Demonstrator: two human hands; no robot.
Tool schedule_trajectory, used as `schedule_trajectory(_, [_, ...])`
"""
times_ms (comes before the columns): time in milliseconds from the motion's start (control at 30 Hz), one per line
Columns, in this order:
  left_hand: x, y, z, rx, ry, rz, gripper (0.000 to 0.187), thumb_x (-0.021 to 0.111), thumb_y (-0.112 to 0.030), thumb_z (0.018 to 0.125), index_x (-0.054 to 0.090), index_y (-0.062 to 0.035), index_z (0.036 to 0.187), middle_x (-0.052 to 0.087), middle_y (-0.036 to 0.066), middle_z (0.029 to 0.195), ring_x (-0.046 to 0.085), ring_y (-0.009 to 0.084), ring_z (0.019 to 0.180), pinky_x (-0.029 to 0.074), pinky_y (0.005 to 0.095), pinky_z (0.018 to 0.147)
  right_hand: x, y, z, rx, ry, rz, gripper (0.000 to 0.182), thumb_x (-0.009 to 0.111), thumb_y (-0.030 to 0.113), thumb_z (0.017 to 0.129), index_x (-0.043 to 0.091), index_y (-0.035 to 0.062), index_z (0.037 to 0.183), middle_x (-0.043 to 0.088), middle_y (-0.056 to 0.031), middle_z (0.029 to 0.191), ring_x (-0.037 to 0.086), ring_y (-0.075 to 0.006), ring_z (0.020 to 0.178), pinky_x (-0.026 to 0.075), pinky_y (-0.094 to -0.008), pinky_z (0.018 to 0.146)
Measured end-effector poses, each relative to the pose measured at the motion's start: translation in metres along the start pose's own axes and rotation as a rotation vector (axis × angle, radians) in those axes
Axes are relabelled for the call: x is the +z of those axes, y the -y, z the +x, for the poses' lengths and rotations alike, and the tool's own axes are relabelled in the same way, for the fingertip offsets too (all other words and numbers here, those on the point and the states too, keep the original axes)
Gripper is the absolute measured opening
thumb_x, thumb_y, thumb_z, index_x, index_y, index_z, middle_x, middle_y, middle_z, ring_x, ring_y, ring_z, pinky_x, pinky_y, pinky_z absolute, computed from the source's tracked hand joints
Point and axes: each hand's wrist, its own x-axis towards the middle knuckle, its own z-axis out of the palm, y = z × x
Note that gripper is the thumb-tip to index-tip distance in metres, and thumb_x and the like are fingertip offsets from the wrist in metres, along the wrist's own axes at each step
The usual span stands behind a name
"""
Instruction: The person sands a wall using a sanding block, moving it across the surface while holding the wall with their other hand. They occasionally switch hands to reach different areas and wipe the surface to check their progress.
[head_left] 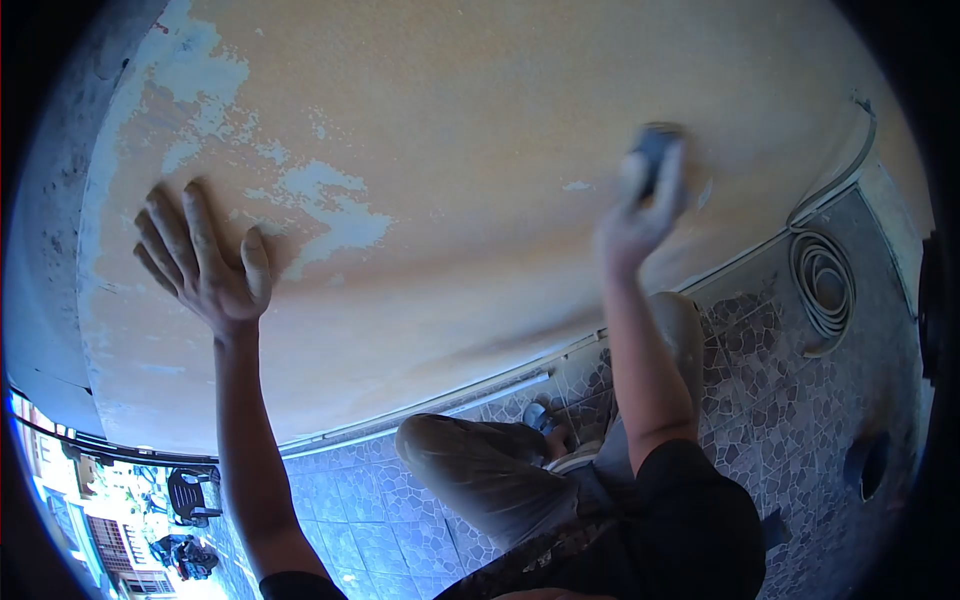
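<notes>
A large curved panel (480, 130), tan with pale bluish patches, fills the upper view. Flat against its left side lies my left hand (215, 265), open, fingers spread and dusty, beside a pale patch (335, 205). Farther right, my right hand (645, 205) is closed around a dark sanding block (657, 150) at the panel's surface. Motion blurs this hand and the block, so the block's details and its underside cannot be made out.
A coiled hose (825, 285) lies on the right, with its end running up along the panel. Below the panel's lower edge are my bent knees (450, 455) and a patterned tile floor (750, 400). A dark chair (193, 495) and a motorcycle (185, 555) stand at lower left.
</notes>
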Motion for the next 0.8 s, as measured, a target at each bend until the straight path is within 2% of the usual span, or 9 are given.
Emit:
schedule_trajectory(67, [-0.001,-0.005,-0.007,-0.093,-0.062,0.033,0.072,0.047,-0.058,0.099,0.048,-0.0102,0.153,0.038,0.017,0.162,0.031,0.0374,0.152,0.019,0.0558,0.123,-0.001,-0.009,0.048,0.432,-0.055,0.182,0.047,0.064,0.022,0.103,0.055,-0.0027,0.143,0.061,-0.0169,0.106,0.060,-0.0259,0.086,0.055,-0.0376,0.074])
schedule_trajectory(100, [0.000,-0.006,-0.008,-0.100,-0.067,0.031,0.072,0.047,-0.058,0.099,0.048,-0.0102,0.153,0.038,0.017,0.162,0.031,0.0374,0.152,0.019,0.0558,0.123,0.006,0.000,0.042,0.423,-0.055,0.182,0.047,0.064,0.022,0.103,0.055,-0.0027,0.143,0.061,-0.0169,0.106,0.060,-0.0259,0.086,0.055,-0.0376,0.074])
schedule_trajectory(167, [0.002,-0.006,-0.008,-0.120,-0.088,0.034,0.071,0.048,-0.056,0.099,0.048,-0.0099,0.153,0.040,0.018,0.161,0.032,0.0382,0.152,0.020,0.0554,0.123,0.034,0.036,0.003,0.195,-0.051,0.188,0.051,0.068,0.023,0.100,0.056,-0.0014,0.143,0.059,-0.0172,0.109,0.057,-0.0254,0.087,0.050,-0.0372,0.073])
schedule_trajectory(200, [0.002,-0.006,-0.008,-0.114,-0.084,0.045,0.070,0.047,-0.054,0.100,0.048,-0.0086,0.153,0.039,0.019,0.161,0.031,0.0382,0.152,0.020,0.0555,0.123,0.038,0.064,-0.023,-0.100,0.059,0.127,0.054,0.072,0.022,0.098,0.055,-0.0012,0.144,0.058,-0.0086,0.103,0.054,-0.0192,0.086,0.048,-0.0347,0.073])
schedule_trajectory(300, [-0.002,-0.005,-0.009,-0.101,-0.056,0.016,0.069,0.047,-0.052,0.100,0.047,-0.0078,0.153,0.039,0.019,0.162,0.031,0.0385,0.152,0.019,0.0557,0.123,0.015,0.099,-0.108,-0.564,0.594,0.185,0.053,0.084,0.026,0.080,0.072,0.0236,0.132,0.051,0.0009,0.092,0.047,-0.0177,0.086,0.036,-0.0368,0.079])
schedule_trajectory(400, [-0.009,0.003,-0.023,-0.065,-0.013,0.028,0.071,0.045,-0.053,0.101,0.046,-0.0054,0.153,0.037,0.020,0.162,0.030,0.0387,0.152,0.018,0.0561,0.123,0.009,0.064,-0.095,-0.701,0.474,0.120,0.059,0.084,0.034,0.082,0.067,0.0304,0.138,0.049,0.0050,0.090,0.048,-0.0151,0.083,0.035,-0.0359,0.078])
schedule_trajectory(500, [-0.001,-0.004,-0.037,-0.052,-0.029,0.045,0.072,0.044,-0.055,0.101,0.047,-0.0040,0.152,0.038,0.022,0.161,0.031,0.0395,0.152,0.018,0.0565,0.123,0.014,0.024,-0.004,-0.252,0.211,0.090,0.051,0.078,0.026,0.093,0.064,0.0022,0.136,0.060,-0.0083,0.105,0.051,-0.0160,0.077,0.040,-0.0359,0.060])
schedule_trajectory(633, [-0.001,-0.007,-0.044,-0.087,-0.065,0.047,0.073,0.043,-0.057,0.101,0.050,-0.0033,0.150,0.040,0.023,0.159,0.033,0.0409,0.150,0.020,0.0576,0.122,0.044,0.027,0.041,0.047,-0.124,0.169,0.054,0.075,0.023,0.095,0.059,0.0002,0.141,0.060,-0.0122,0.105,0.052,-0.0178,0.079,0.044,-0.0319,0.059])
schedule_trajectory(800, [-0.004,-0.005,-0.046,-0.091,-0.047,0.040,0.073,0.044,-0.057,0.101,0.050,-0.0031,0.150,0.041,0.024,0.158,0.033,0.0412,0.150,0.021,0.0580,0.122,0.032,0.106,-0.102,-0.528,0.469,0.221,0.059,0.082,0.031,0.085,0.064,0.0240,0.141,0.049,0.0031,0.089,0.046,-0.0158,0.082,0.035,-0.0384,0.085])
